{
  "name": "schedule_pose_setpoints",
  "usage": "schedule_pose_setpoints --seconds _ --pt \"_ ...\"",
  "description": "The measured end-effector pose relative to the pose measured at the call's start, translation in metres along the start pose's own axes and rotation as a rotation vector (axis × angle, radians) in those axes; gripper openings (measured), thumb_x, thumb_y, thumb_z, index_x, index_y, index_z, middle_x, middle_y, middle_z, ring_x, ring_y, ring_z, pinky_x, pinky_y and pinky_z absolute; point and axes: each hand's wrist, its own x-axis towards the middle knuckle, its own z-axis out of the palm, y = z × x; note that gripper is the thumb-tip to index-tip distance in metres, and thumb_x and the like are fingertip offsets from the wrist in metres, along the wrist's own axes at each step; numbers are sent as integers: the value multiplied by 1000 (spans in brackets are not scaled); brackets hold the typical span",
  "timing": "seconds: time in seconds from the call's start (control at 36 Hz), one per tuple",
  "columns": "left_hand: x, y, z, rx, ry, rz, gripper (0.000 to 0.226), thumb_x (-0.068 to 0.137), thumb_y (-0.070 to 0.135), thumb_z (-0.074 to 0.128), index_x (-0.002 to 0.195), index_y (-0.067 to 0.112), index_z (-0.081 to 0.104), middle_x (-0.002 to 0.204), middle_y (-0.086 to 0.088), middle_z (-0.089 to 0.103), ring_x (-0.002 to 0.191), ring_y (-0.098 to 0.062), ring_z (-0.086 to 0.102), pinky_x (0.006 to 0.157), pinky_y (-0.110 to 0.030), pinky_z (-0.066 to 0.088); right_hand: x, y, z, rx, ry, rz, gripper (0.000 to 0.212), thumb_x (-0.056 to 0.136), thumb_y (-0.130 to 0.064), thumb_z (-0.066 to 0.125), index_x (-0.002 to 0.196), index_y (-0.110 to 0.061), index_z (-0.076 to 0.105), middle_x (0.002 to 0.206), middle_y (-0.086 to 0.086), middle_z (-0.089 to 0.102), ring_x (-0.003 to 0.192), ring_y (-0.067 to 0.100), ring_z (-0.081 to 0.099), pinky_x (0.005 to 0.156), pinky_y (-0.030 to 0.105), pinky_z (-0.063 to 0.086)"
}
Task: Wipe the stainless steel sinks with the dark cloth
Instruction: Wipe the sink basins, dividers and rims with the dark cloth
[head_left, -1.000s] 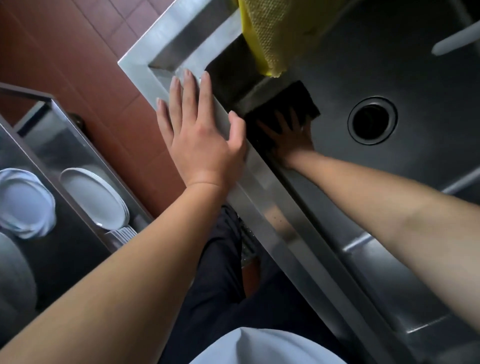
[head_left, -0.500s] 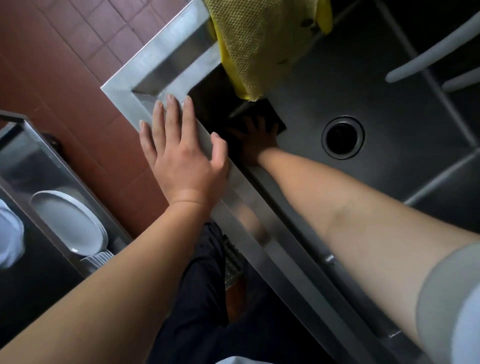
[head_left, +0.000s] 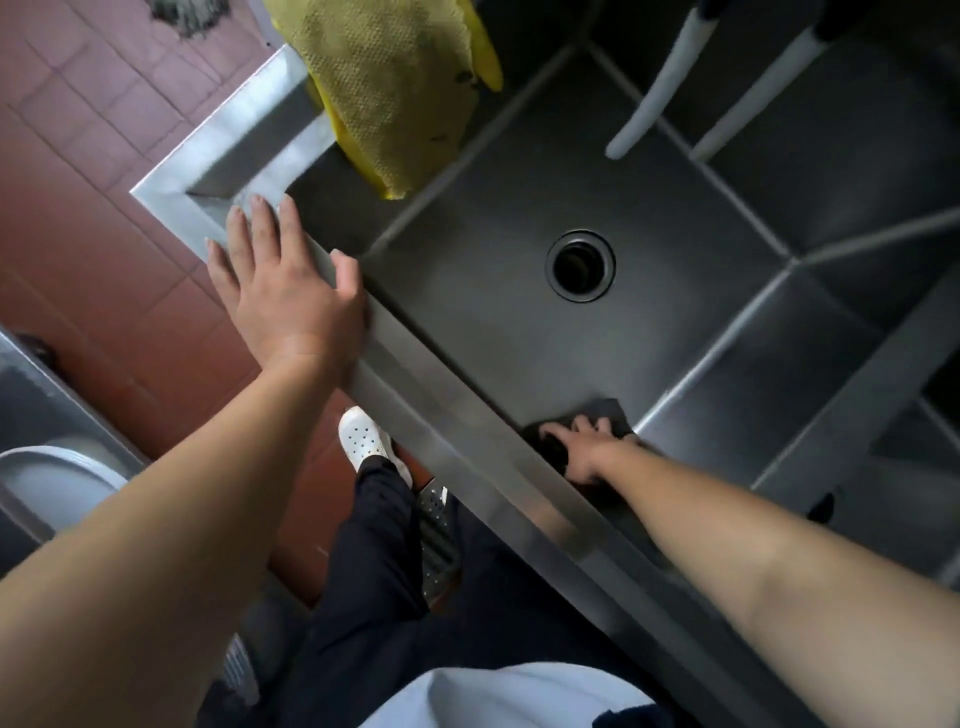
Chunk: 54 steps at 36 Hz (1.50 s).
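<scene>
While the left hand (head_left: 288, 301) lies flat and released on the sink's (head_left: 467, 332) near rim in the left centre of the frame, fingers spread and thumb hooked over the inner edge, the right hand (head_left: 584, 447) presses open-palmed on the dark cloth (head_left: 615, 413) in the lower centre-right. The cloth sits at the near corner of the basin, against the front wall, its far corner poking out beyond the fingertips. The drain (head_left: 580, 265) lies in the middle of the basin floor, well apart from the cloth. A yellow cloth (head_left: 384, 88) hangs over the far left corner of the sink at the top of the frame. Two pale spouts (head_left: 654, 88) slant in from the upper right. Below the rim, a white shoe (head_left: 363, 436) stands on red floor tiles (head_left: 93, 130).
</scene>
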Motion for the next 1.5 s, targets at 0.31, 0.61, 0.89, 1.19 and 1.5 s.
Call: schedule_pose_setpoints --seconds 0.31,0.61,0.89,1.19,1.5 --pt "-39 56 -23 -93 -95 240 60 87 21 56 146 15 44 158 -14 32 148 -37 20 120 -47 13 -98 64 3 272 394 -108 61 95 -47 45 151 -46 22 165 -3 10 152 23 1 116 63 -1" --pt "-140 196 95 230 -1107 860 43 91 31 62 134 30 59 135 -3 62 118 -27 60 100 -33 48 -143 145 -41 486 1028 23 54 91 -35 53 144 -30 44 164 2 16 152 25 5 118 59 2" --pt "-141 149 229 697 -1030 1659 70 86 59 33 145 26 50 151 -2 48 138 -29 46 108 -40 44 -118 130 -57 413 848 -143 40 92 -28 49 132 -28 52 163 4 15 150 25 13 117 59 8" --pt "-92 216 288 416 -707 1517 80 84 56 21 157 24 22 166 -1 13 152 -24 -10 119 -63 7 -83 125 -75 493 606 36 50 93 -49 44 142 -36 38 159 -5 24 149 22 10 113 60 3" --pt "88 375 295 357 -430 1088 76 94 70 20 157 37 -8 166 8 -13 153 -19 -13 120 -53 -2 -47 110 -106 604 551 31 57 98 -46 40 150 -40 18 160 -3 17 148 23 14 116 56 10"
